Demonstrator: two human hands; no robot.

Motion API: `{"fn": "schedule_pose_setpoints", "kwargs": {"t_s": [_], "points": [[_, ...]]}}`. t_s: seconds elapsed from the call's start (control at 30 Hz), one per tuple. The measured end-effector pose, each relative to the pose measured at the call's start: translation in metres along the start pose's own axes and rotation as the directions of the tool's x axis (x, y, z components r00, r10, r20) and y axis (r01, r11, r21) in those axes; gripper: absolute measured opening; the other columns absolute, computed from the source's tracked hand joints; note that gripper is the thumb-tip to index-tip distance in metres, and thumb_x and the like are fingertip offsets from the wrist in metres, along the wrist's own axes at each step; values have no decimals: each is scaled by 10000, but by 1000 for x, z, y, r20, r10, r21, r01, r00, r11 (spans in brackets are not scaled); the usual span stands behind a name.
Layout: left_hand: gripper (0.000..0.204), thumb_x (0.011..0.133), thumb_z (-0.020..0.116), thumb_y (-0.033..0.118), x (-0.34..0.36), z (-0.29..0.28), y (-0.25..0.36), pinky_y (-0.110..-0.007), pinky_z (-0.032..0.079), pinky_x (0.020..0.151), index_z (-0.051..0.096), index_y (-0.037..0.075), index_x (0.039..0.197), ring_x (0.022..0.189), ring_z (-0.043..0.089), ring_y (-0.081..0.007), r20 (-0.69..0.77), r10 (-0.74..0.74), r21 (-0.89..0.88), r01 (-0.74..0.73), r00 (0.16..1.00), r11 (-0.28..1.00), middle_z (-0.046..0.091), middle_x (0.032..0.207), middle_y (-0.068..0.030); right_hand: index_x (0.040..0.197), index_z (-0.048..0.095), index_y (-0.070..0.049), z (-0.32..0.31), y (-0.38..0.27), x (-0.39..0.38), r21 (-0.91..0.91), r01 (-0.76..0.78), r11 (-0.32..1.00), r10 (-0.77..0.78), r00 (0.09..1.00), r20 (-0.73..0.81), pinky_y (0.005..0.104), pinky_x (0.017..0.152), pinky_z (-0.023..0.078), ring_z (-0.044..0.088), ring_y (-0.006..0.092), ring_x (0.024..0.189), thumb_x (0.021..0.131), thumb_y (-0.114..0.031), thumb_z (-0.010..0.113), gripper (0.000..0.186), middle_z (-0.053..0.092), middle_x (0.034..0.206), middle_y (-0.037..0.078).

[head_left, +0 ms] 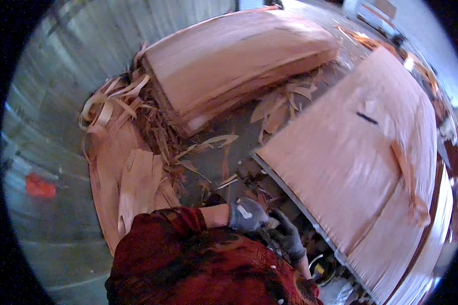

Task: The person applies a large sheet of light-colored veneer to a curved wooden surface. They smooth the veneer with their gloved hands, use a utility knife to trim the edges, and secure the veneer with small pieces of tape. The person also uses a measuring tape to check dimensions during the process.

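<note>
My left hand (248,214), in a grey glove, is close in front of my body with its fingers curled inward. Against it, my right hand (286,236), in a darker-looking grey glove, is bent closed as well. A small pale patch shows where the fingers meet, but what they hold, if anything, is too blurred to name. To the right of both hands lies a stack of thin reddish wood veneer sheets (336,168). On its top sheet rest a short dark bar (367,118) and a torn veneer strip (403,165).
A second, thick veneer stack (239,51) lies farther off. Curled veneer scraps (104,109) and loose sheets (137,178) pile up at left, beside a corrugated-looking wall (51,127) with a red patch (40,185). Splinters litter the grey floor (213,165) between the stacks.
</note>
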State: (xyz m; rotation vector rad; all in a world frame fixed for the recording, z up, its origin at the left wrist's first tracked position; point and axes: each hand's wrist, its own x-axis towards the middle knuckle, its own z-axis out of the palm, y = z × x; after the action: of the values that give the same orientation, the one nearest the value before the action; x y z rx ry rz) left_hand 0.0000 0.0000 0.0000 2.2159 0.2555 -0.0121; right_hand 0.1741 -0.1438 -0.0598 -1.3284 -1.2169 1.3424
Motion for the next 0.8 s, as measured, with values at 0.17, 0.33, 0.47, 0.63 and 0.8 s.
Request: {"fn": "schedule_pose_setpoints", "kwargs": {"t_s": [0.17, 0.33, 0.47, 0.63, 0.8], "points": [[243, 708, 589, 296, -33, -107, -41, -436, 469, 600, 654, 67, 757, 642, 605, -339, 156, -54, 329, 0, 986, 944, 604, 688, -177, 1134, 531, 2, 61, -53, 112, 192, -359, 913, 334, 930, 152, 232, 657, 445, 549, 86, 785, 858, -129, 585, 310, 604, 949, 18], [160, 703, 586, 255, -95, -163, -159, -426, 457, 544, 611, 98, 682, 576, 574, -342, -177, 67, 395, 8, 982, 919, 585, 619, -147, 938, 632, -17, 120, -94, 235, 29, -420, 907, 409, 895, 176, 229, 569, 441, 545, 83, 600, 883, -228, 565, 228, 608, 708, 13], [138, 723, 562, 216, -126, -247, -227, -441, 448, 526, 588, 99, 653, 565, 579, -320, -305, 356, 939, 216, 883, 268, 573, 594, -142, 914, 617, 7, 131, -125, 296, 65, -417, 907, 410, 907, 91, 238, 548, 473, 583, 99, 647, 864, -126, 554, 155, 619, 755, 35], [162, 756, 555, 225, -128, -396, -295, -445, 441, 488, 589, 101, 658, 536, 582, -316, -672, -24, 557, 526, 740, 643, 565, 555, -138, 906, 638, 8, 87, -96, 307, -31, -365, 931, 353, 916, -190, 248, 586, 453, 543, 80, 670, 845, -105, 580, 141, 608, 747, 7], [214, 820, 532, 260, -146, -504, -390, -441, 459, 496, 610, 105, 695, 572, 612, -319, -842, -159, 429, 819, 515, 381, 611, 633, -148, 809, 656, -35, 50, -109, 328, -274, -345, 898, 196, 870, -453, 283, 555, 455, 558, 101, 584, 801, -125, 611, 101, 583, 601, 22]]}}
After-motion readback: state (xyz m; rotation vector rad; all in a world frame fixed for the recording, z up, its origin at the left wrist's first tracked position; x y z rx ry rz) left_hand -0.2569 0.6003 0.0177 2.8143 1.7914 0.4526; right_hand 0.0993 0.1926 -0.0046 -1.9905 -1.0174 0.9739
